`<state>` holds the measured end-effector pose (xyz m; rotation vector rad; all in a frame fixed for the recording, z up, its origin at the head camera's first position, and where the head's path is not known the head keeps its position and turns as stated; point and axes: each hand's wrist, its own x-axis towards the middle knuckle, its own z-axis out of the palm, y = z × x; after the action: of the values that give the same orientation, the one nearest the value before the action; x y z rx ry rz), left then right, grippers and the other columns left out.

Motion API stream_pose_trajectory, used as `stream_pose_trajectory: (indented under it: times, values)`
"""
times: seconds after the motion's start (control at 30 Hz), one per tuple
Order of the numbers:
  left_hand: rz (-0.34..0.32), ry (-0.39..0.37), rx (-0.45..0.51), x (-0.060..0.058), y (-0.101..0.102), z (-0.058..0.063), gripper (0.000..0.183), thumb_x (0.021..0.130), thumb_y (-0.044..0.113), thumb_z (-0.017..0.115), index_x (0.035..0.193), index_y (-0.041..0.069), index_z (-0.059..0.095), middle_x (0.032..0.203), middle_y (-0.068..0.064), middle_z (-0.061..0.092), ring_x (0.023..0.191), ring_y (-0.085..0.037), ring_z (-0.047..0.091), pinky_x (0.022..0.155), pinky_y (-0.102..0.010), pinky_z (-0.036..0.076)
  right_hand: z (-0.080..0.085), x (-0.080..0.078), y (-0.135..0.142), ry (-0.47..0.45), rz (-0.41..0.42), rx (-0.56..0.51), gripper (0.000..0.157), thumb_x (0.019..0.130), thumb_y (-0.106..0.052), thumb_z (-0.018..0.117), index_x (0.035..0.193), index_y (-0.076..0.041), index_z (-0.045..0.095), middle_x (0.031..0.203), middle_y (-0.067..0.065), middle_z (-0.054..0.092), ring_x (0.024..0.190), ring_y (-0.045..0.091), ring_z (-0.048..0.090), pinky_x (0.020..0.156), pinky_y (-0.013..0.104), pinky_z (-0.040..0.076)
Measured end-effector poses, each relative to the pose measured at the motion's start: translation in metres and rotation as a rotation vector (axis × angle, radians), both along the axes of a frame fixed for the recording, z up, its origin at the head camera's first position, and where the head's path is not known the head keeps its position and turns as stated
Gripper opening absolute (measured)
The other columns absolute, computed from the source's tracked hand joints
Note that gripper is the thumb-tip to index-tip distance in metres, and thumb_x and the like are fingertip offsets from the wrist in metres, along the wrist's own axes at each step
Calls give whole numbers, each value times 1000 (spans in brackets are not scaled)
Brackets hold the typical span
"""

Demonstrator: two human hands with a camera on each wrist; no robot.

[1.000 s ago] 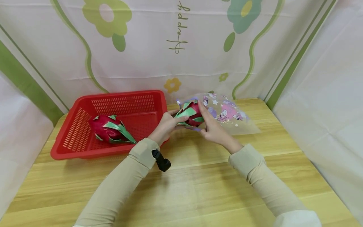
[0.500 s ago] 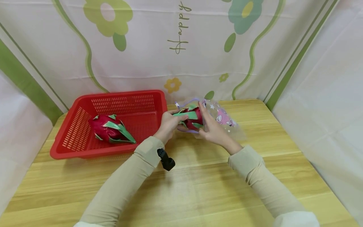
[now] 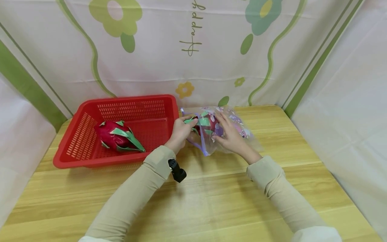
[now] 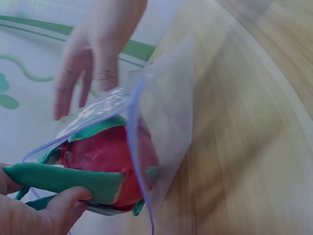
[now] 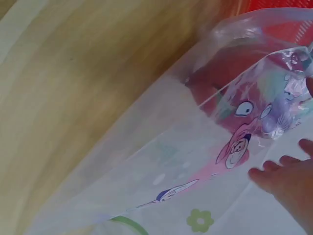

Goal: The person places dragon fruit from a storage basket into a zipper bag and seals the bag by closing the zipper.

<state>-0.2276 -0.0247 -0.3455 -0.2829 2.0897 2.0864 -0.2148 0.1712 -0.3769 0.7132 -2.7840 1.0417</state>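
My left hand [image 3: 178, 133] grips the leafy green end of a red dragon fruit [image 4: 100, 154]. Most of this fruit sits within the mouth of a clear zip bag [image 3: 216, 146] printed with pink and purple cartoon figures. The bag's purple zip edge crosses over the fruit, whose leafy tip sticks out. On the bag's far side, my right hand [image 3: 232, 138] lies against the film over the fruit, fingers spread and relaxed. In the left wrist view, the right hand [image 4: 95, 54] appears behind the bag, with its fingers pointing down.
A red perforated basket [image 3: 99, 164] stands left of my hands, with another dragon fruit [image 3: 113, 136] lying in it. A black wrist camera [image 3: 177, 171] is strapped at my left cuff. The wooden table [image 3: 199, 205] ends at a flower-printed cloth [image 3: 151, 67] behind.
The bag's mouth has come left over the dragon fruit, so its film now covers most of it. My right hand has moved from the bare fruit to the outside of the bag.
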Motion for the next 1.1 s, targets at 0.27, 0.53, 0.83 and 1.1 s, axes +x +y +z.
stream_pose_trajectory:
  times: [0.27,0.53,0.83,1.1]
  values:
    - [-63,-40,62,1,-1,1,42,100,19,48,136,-2,47,128,-17,57,109,-22,59,99,-34,49,-10,-8,6,-67,-50,73,92,87,-27,69,154,-6,8,158,27,4,145,49,9,112,66,20]
    - [-34,-96,258,0,6,-7,44,103,18,41,139,-8,39,136,-21,51,125,-34,53,105,-40,45,-13,-10,4,-30,-70,100,81,90,-29,64,153,-7,18,158,23,13,145,45,14,114,62,22]
    - [-35,-123,434,3,13,-10,42,99,9,38,137,-9,40,141,-21,41,129,-34,47,110,-40,40,-9,-10,3,-100,-110,71,62,97,-30,54,152,-19,26,161,18,7,144,48,15,109,65,27]
    - [-262,-37,12,3,9,-9,33,105,13,32,128,-7,45,104,-9,48,89,-15,46,82,-24,40,-7,-13,7,-128,-161,53,50,100,-25,47,148,-16,35,160,17,14,144,46,17,113,63,23]
